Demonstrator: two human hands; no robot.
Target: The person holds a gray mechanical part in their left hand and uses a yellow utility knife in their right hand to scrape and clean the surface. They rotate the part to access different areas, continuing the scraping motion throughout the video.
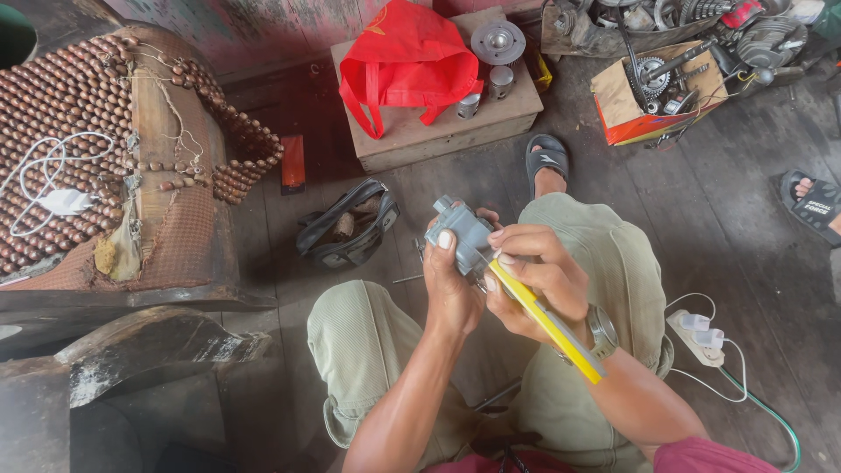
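Grip: left hand (pixel 451 293) is wrapped tight around a small grey metal part (pixel 459 233), thumb on its face; right hand (pixel 534 285) pinches a yellow-handled screwdriver (pixel 545 322) near its tip.
Screwdriver: long axis slants from lower right up to the part, tip against it.
Part: held above the knees, over the wooden floor (pixel 745 228).
Around: red bag (pixel 405 61) on a wooden box (pixel 442 131), power strip (pixel 696 337) at right.

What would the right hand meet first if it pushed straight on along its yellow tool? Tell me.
The right hand points the yellow tool up-left, and its tip already sits at the grey part in the left hand. So, most likely, the grey part.
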